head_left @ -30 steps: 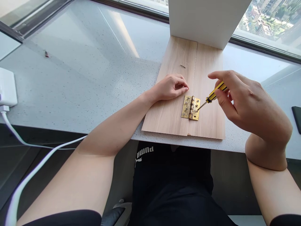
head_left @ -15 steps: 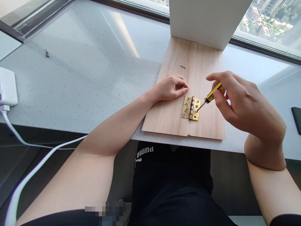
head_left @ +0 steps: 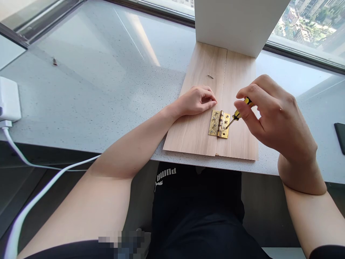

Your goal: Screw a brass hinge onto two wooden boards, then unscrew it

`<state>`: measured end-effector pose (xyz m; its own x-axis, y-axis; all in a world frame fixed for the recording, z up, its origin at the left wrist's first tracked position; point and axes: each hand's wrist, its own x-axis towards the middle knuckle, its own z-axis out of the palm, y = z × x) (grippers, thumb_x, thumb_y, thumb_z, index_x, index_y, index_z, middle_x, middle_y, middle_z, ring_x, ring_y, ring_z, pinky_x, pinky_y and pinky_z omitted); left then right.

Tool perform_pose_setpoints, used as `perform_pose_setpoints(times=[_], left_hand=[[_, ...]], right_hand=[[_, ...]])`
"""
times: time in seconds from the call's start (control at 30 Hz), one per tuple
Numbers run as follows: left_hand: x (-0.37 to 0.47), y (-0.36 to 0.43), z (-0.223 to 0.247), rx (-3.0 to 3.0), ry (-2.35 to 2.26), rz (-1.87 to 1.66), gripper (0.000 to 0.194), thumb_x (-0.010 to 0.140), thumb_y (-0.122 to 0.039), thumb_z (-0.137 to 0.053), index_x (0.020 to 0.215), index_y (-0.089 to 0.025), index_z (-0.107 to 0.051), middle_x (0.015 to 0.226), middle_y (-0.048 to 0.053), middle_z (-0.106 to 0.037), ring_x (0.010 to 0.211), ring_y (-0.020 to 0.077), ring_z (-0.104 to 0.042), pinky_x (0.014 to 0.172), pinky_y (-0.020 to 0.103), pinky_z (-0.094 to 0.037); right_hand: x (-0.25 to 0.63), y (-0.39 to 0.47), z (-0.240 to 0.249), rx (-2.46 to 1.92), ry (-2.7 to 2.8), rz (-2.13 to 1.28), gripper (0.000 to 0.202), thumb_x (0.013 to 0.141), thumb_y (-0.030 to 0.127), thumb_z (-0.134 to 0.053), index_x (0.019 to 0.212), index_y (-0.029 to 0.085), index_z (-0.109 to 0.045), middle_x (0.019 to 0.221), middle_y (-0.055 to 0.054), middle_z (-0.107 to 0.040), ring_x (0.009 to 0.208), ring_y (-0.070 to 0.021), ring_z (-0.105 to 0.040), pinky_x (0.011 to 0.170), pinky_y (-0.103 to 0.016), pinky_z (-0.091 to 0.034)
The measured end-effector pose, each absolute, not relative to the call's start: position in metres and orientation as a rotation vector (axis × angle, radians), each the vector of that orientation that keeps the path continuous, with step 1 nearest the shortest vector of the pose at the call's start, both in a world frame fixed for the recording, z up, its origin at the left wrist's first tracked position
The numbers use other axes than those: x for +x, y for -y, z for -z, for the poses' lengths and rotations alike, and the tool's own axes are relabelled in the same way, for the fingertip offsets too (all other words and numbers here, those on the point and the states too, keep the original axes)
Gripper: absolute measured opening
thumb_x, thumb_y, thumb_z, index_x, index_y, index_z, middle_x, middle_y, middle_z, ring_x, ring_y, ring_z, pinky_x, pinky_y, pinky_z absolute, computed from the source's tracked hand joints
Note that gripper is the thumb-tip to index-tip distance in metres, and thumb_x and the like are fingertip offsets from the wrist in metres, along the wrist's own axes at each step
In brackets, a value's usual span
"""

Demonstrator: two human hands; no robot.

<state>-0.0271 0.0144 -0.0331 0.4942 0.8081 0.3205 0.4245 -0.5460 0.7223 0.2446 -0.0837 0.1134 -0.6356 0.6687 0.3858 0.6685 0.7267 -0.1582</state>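
A brass-coloured hinge (head_left: 215, 123) lies across the seam of two light wooden boards (head_left: 188, 135), with screws in several of its holes. My right hand (head_left: 272, 111) pinches a yellow and black screwdriver (head_left: 237, 114) between thumb and fingers. The screwdriver slants down to the left, its tip at the hinge's right leaf. My left hand (head_left: 198, 100) rests on the left board just above the hinge, its fingers curled together; whether anything small is between them is hidden. One loose screw (head_left: 210, 76) lies farther up the left board.
A white upright panel (head_left: 231, 25) stands at the boards' far end. On the speckled counter (head_left: 107, 90) are a small brown object (head_left: 55, 62) at the left and a white charger (head_left: 9, 99) with its cable. A dark flat object (head_left: 340, 136) lies at the right edge.
My right hand has turned around the screwdriver, with its thumb farther left and its knuckles raised. The tip stays at the hinge. My left hand has not visibly moved.
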Motion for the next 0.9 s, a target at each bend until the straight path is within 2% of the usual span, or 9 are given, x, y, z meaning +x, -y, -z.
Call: perform_pose_setpoints(times=[0.17,0.27,0.33,0.43,0.53,0.6,0.67,0.77,0.9], left_hand=[[-0.0265,-0.0143,0.0338,2.171,-1.026,-0.883,0.017,0.105,-0.033,-0.077,0.105,-0.022,-0.091,0.117,0.011,-0.084,0.108,0.0282,-0.079,0.098,0.045,-0.065],[-0.0266,-0.0138,0.0329,2.184,-1.017,-0.885,0.019,0.106,-0.032,-0.075,0.105,-0.022,-0.091,0.115,0.011,-0.085,0.105,0.0278,-0.079,0.097,0.045,-0.064],[-0.0269,-0.0132,0.0317,2.182,-1.007,-0.878,0.019,0.106,-0.032,-0.075,0.105,-0.022,-0.091,0.113,0.011,-0.085,0.102,0.0275,-0.079,0.097,0.045,-0.064],[-0.0272,-0.0126,0.0304,2.168,-0.999,-0.879,0.018,0.106,-0.032,-0.076,0.106,-0.022,-0.091,0.113,0.011,-0.085,0.102,0.0278,-0.079,0.097,0.045,-0.064],[-0.0272,-0.0131,0.0312,2.177,-0.998,-0.893,0.016,0.105,-0.031,-0.078,0.106,-0.022,-0.091,0.113,0.011,-0.084,0.106,0.0287,-0.079,0.098,0.046,-0.064],[-0.0271,-0.0138,0.0322,2.185,-1.003,-0.888,0.016,0.105,-0.031,-0.078,0.105,-0.022,-0.091,0.115,0.012,-0.084,0.106,0.0283,-0.079,0.098,0.045,-0.064],[-0.0273,-0.0142,0.0330,2.188,-1.015,-0.882,0.017,0.105,-0.032,-0.077,0.105,-0.022,-0.091,0.116,0.011,-0.084,0.105,0.0278,-0.079,0.096,0.044,-0.064],[-0.0278,-0.0145,0.0331,2.198,-1.031,-0.877,0.018,0.105,-0.033,-0.076,0.106,-0.022,-0.090,0.112,0.011,-0.083,0.103,0.0278,-0.078,0.094,0.044,-0.063],[-0.0281,-0.0145,0.0320,2.200,-1.039,-0.867,0.016,0.102,-0.032,-0.077,0.102,-0.021,-0.089,0.109,0.011,-0.083,0.102,0.0281,-0.078,0.093,0.043,-0.062]], right_hand=[[0.2437,0.0844,-0.1178,-0.999,2.545,-0.082,0.037,0.118,0.019,-0.040,0.134,0.019,-0.074,0.130,-0.019,-0.078,0.095,-0.0310,-0.074,0.084,-0.053,-0.064],[0.2445,0.0828,-0.1161,-0.909,2.560,-0.158,0.044,0.120,0.019,-0.040,0.153,0.018,-0.070,0.130,-0.017,-0.081,0.098,-0.0297,-0.076,0.088,-0.050,-0.064],[0.2451,0.0823,-0.1143,-0.885,2.581,-0.184,0.047,0.122,0.021,-0.044,0.163,0.023,-0.066,0.125,-0.012,-0.083,0.096,-0.0276,-0.077,0.086,-0.045,-0.063],[0.2470,0.0817,-0.1117,-0.911,2.584,-0.118,0.041,0.124,0.026,-0.053,0.160,0.031,-0.071,0.107,-0.007,-0.081,0.086,-0.0248,-0.074,0.079,-0.040,-0.058],[0.2493,0.0812,-0.1111,-0.946,2.542,-0.014,0.024,0.122,0.038,-0.066,0.136,0.027,-0.082,0.092,-0.005,-0.074,0.079,-0.0247,-0.069,0.076,-0.041,-0.055],[0.2497,0.0819,-0.1127,-0.969,2.541,0.006,0.026,0.122,0.045,-0.065,0.126,0.026,-0.082,0.093,-0.007,-0.074,0.080,-0.0263,-0.069,0.075,-0.043,-0.056],[0.2489,0.0839,-0.1152,-0.957,2.571,-0.026,0.030,0.124,0.039,-0.054,0.132,0.027,-0.080,0.105,-0.011,-0.077,0.089,-0.0290,-0.073,0.079,-0.045,-0.060],[0.2467,0.0871,-0.1169,-0.841,2.616,-0.128,0.047,0.122,0.022,-0.040,0.156,0.029,-0.071,0.123,-0.013,-0.079,0.102,-0.0299,-0.077,0.090,-0.048,-0.064],[0.2460,0.0876,-0.1136,-0.773,2.653,-0.139,0.049,0.123,0.021,-0.046,0.166,0.033,-0.065,0.107,-0.006,-0.078,0.091,-0.0244,-0.073,0.085,-0.042,-0.061]])
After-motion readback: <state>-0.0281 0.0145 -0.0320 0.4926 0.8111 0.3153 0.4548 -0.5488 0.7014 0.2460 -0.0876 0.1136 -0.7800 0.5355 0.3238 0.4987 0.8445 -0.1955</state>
